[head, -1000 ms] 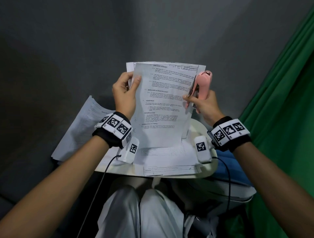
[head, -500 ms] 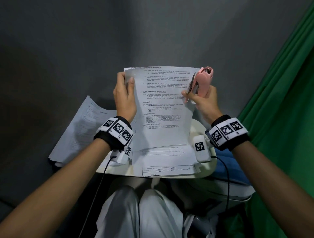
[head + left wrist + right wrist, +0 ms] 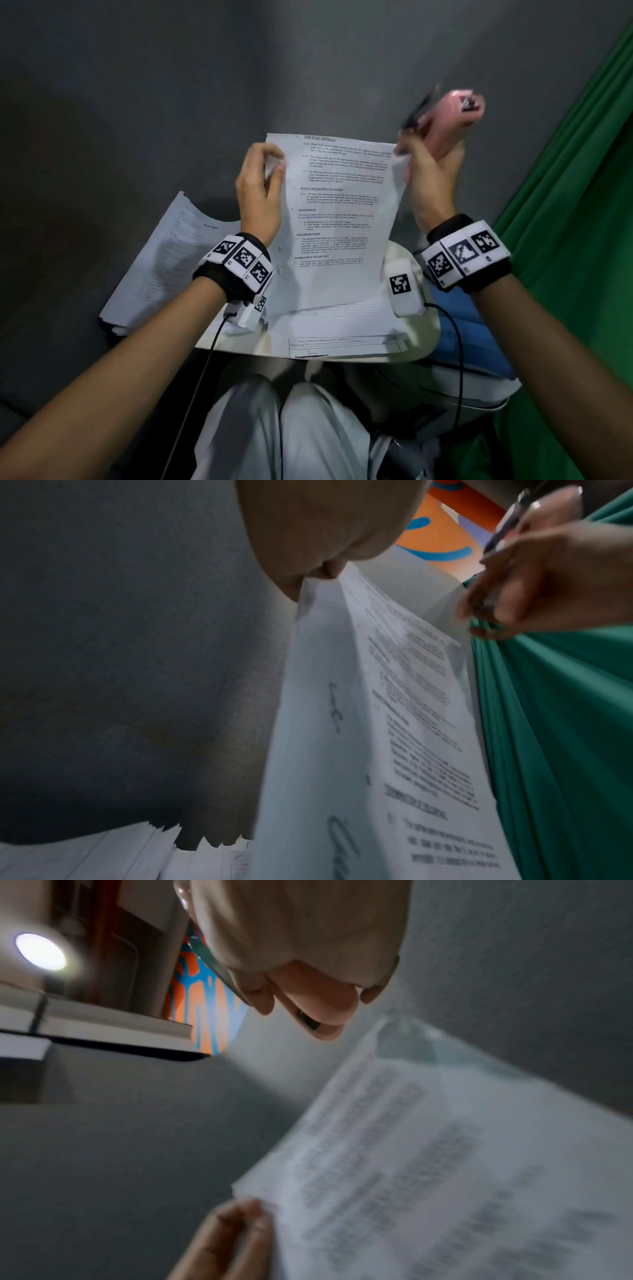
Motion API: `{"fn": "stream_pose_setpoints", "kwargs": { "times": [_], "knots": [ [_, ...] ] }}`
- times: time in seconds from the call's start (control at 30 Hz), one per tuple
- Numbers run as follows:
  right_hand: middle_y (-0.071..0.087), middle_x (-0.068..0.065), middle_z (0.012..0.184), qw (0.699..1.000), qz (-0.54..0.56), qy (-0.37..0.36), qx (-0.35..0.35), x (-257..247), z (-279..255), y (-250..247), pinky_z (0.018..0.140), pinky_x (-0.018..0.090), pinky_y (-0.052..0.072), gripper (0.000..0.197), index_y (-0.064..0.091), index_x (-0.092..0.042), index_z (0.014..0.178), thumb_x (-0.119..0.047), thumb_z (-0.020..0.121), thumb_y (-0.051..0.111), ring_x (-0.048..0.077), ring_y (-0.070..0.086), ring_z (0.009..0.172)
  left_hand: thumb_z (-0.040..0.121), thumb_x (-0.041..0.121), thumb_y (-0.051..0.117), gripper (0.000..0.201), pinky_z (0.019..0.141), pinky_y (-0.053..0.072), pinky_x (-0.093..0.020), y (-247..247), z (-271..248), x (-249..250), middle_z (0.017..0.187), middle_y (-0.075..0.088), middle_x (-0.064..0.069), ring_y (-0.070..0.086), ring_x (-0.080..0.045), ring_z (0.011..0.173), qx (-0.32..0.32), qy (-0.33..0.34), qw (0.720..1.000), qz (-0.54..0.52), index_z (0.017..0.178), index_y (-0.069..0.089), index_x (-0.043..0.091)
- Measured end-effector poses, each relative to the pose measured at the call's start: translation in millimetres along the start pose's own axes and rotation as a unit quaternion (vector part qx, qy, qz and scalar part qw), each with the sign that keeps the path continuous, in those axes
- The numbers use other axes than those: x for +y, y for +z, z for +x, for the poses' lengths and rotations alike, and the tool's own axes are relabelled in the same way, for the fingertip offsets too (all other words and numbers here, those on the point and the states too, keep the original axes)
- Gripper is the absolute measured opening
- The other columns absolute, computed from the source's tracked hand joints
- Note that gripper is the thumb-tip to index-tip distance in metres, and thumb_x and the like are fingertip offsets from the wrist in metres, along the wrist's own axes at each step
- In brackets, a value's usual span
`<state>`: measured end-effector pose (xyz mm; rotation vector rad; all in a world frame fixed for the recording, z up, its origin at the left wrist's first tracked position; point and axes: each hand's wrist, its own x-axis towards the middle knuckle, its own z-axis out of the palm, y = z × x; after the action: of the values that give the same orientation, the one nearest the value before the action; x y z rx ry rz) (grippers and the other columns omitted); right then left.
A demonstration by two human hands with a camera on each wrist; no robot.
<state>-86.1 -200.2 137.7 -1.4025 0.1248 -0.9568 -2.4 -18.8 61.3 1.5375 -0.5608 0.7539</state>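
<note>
Pinching the top-left corner of the printed sheets (image 3: 337,219) between thumb and fingers (image 3: 255,156) of the left hand (image 3: 258,195), upright above the counter (image 3: 430,337). Gripping a pink stapler (image 3: 452,116) in the right hand (image 3: 433,174), fingers curled round it, just beside the top-right corner; too blurred to tell whether touching the paper.

Could fan apart or slip, with only one corner pinched. Could staple crooked or miss the back pages if driven in before squaring the edges.

Readable in print: "CASE STUDY APPROACH", "DELIVERABLES", "PERFORMANCE BOND". Handwritten marks in the left margin, not legible.
</note>
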Motion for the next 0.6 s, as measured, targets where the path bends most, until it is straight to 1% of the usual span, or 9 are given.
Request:
{"fn": "stream_pose_setpoints", "kwargs": {
  "times": [0.03, 0.1, 0.17, 0.2, 0.3, 0.37, 0.43, 0.5, 0.6],
  "knots": [
    [0.063, 0.007, 0.095, 0.999, 0.031, 0.0, 0.007, -8, 3, 10, 0.061, 0.012, 0.05, 0.048, 0.046, -0.002, 0.122, 0.001, 0.079, 0.067, 0.004, 0.063, 0.068, 0.091, -0.001, 0.048, 0.009, 0.07, 0.039, -0.011, 2, 0, -1, 0.092, 0.052, -0.002, 0.048, 0.004, 0.078, 0.002, 0.01, 1.0, 0.013, 0.096, 0.056, 0.0],
    [0.061, 0.01, 0.08, 0.996, 0.085, -0.006, 0.0, -24, 9, 34, 0.053, 0.018, 0.048, 0.028, 0.052, -0.003, 0.102, 0.002, 0.077, 0.065, 0.008, 0.056, 0.055, 0.09, -0.002, 0.049, 0.01, 0.075, 0.039, -0.007, 4, 0, 1, 0.094, 0.053, -0.002, 0.049, 0.009, 0.083, 0.006, 0.017, 1.0, 0.019, 0.092, 0.06, -0.001],
    [0.058, 0.008, 0.065, 0.992, 0.125, 0.002, -0.014, -36, 10, 59, 0.052, 0.025, 0.049, 0.02, 0.054, -0.001, 0.085, 0.0, 0.07, 0.067, 0.016, 0.054, 0.051, 0.091, -0.001, 0.051, 0.011, 0.079, 0.039, -0.006, 7, -2, 2, 0.095, 0.055, -0.004, 0.05, 0.01, 0.086, 0.008, 0.027, 0.999, 0.024, 0.094, 0.061, -0.001],
    [0.058, 0.005, 0.062, 0.991, 0.128, 0.022, -0.016, -39, 10, 72, 0.055, 0.028, 0.049, 0.019, 0.054, -0.003, 0.078, -0.003, 0.067, 0.068, 0.017, 0.054, 0.053, 0.092, 0.0, 0.051, 0.011, 0.08, 0.039, -0.007, 8, -3, 3, 0.096, 0.057, -0.006, 0.05, 0.01, 0.087, 0.007, 0.032, 0.999, 0.024, 0.094, 0.061, -0.001],
    [0.058, 0.003, 0.066, 0.991, 0.109, 0.081, -0.017, -39, 5, 100, 0.058, 0.027, 0.049, 0.019, 0.051, -0.011, 0.077, -0.009, 0.074, 0.07, 0.015, 0.054, 0.058, 0.093, 0.0, 0.05, 0.012, 0.082, 0.04, -0.008, 10, -4, 8, 0.098, 0.058, -0.011, 0.05, 0.01, 0.09, 0.003, 0.048, 0.999, 0.022, 0.095, 0.062, -0.001],
    [0.059, 0.006, 0.066, 0.991, 0.095, 0.086, -0.027, -32, 5, 112, 0.06, 0.028, 0.048, 0.015, 0.057, -0.008, 0.081, -0.019, 0.078, 0.067, 0.019, 0.055, 0.059, 0.091, -0.004, 0.049, 0.013, 0.08, 0.037, -0.004, 12, -5, 11, 0.096, 0.058, -0.011, 0.049, 0.012, 0.088, 0.008, 0.049, 0.998, 0.025, 0.093, 0.062, -0.002],
    [0.056, 0.002, 0.067, 0.995, 0.068, 0.075, -0.016, -27, 6, 120, 0.062, 0.029, 0.045, 0.017, 0.056, -0.012, 0.077, -0.027, 0.085, 0.058, 0.018, 0.053, 0.063, 0.087, -0.007, 0.05, 0.013, 0.077, 0.035, -0.003, 11, -5, 12, 0.094, 0.055, -0.006, 0.048, 0.011, 0.084, 0.023, 0.032, 0.999, 0.029, 0.09, 0.061, -0.002],
    [0.049, -0.004, 0.064, 0.997, 0.047, 0.049, 0.029, -24, 5, 126, 0.061, 0.027, 0.04, 0.025, 0.047, -0.015, 0.068, -0.022, 0.092, 0.049, 0.014, 0.046, 0.062, 0.084, -0.008, 0.051, 0.011, 0.075, 0.034, -0.004, 9, -6, 8, 0.093, 0.053, -0.004, 0.047, 0.005, 0.08, 0.037, 0.019, 0.999, 0.035, 0.087, 0.06, -0.002],
    [0.041, -0.003, 0.058, 0.994, 0.044, 0.015, 0.101, -18, 5, 132, 0.059, 0.028, 0.035, 0.037, 0.037, -0.016, 0.059, -0.015, 0.094, 0.047, 0.016, 0.037, 0.06, 0.084, -0.006, 0.054, 0.008, 0.071, 0.034, -0.003, 10, -9, 5, 0.091, 0.052, -0.001, 0.046, 0.009, 0.078, 0.038, 0.005, 0.999, 0.038, 0.087, 0.06, -0.002]
  ]
}}
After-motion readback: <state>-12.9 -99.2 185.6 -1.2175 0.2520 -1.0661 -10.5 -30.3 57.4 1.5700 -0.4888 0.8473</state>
